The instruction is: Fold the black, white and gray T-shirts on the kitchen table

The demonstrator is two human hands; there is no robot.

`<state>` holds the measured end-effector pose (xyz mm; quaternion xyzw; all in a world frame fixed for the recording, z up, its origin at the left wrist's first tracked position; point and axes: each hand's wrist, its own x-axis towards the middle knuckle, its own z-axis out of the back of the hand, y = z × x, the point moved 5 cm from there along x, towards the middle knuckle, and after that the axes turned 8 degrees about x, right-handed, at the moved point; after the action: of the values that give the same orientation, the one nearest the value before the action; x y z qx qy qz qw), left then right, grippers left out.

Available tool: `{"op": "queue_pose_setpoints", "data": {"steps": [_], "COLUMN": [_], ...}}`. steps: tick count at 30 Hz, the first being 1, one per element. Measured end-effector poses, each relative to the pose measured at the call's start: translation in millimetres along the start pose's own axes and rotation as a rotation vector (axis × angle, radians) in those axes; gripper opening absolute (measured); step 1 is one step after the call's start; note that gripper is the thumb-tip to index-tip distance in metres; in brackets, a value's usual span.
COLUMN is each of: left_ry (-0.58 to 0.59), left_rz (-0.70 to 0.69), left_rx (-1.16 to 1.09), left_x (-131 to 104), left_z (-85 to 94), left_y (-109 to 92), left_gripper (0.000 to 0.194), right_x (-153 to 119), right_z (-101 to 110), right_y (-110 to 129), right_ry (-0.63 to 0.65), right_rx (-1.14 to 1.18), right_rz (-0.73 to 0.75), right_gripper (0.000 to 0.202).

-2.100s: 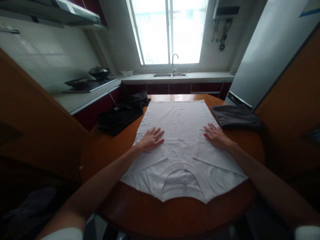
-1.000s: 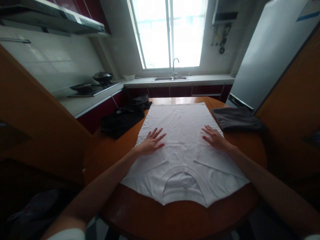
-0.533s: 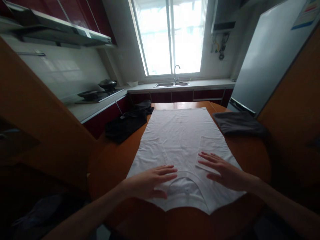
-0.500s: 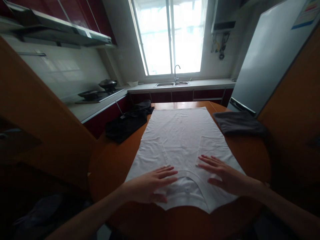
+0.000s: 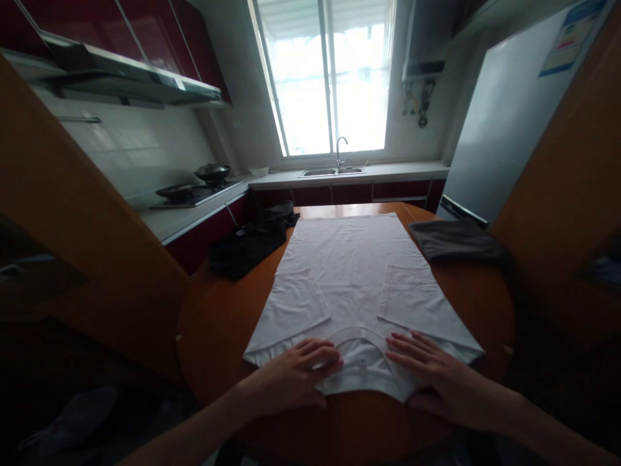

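Observation:
A white T-shirt point(image 5: 352, 259) lies spread on the round wooden table point(image 5: 218, 336), its neckline towards me and both sleeves folded inward over the body. My left hand point(image 5: 295, 375) rests on the shirt's near left shoulder, fingers slightly bent beside the collar and the thumb apart near the cloth's edge. On the near right shoulder lies my right hand point(image 5: 439, 375), fingers stretched out over the fabric and the thumb by the near edge. Neither hand appears to grip the cloth, though parts of the shoulders are hidden beneath them.
A heap of black clothing point(image 5: 250, 243) lies at the table's far left, and a folded dark grey garment point(image 5: 456, 241) at the far right. Beyond stand a counter with a sink point(image 5: 334, 171), a stove point(image 5: 194, 193) and a fridge point(image 5: 504, 123).
Both hands have drawn back towards me, from near the sleeve ends to the shoulders by the neckline. The left fingers have bent more. The head view has shifted slightly.

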<state>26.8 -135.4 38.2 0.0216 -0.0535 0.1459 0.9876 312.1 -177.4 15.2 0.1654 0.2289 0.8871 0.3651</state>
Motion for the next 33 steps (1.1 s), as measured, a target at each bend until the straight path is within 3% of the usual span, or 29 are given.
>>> {"op": "queue_pose_setpoints", "data": {"steps": [5, 9, 15, 20, 24, 33], "left_ry": [-0.089, -0.095, -0.156, -0.24, -0.306, -0.315], "left_rz": [-0.039, 0.062, 0.264, 0.325, 0.289, 0.312], "left_rx": [0.037, 0.054, 0.078, 0.034, -0.11, -0.199], "left_x": [-14, -34, -79, -112, -117, -120], "left_z": [5.8, 8.5, 7.9, 3.1, 2.8, 5.8], "left_y": [-3, 5, 40, 61, 63, 64], "left_gripper": [0.054, 0.064, 0.083, 0.052, 0.028, 0.026], "right_x": [-7, -19, -51, -78, -85, -88], "right_z": [1, 3, 21, 33, 39, 46], "right_y": [5, 4, -26, -45, -49, -48], "right_ry": [-0.084, -0.143, -0.362, -0.47, -0.484, -0.481], "right_rx": [-0.22, -0.343, -0.369, -0.361, -0.327, -0.315], "right_rz": [0.136, 0.18, 0.103, 0.099, 0.115, 0.145], "right_gripper": [0.056, 0.06, 0.051, 0.035, 0.031, 0.03]}}
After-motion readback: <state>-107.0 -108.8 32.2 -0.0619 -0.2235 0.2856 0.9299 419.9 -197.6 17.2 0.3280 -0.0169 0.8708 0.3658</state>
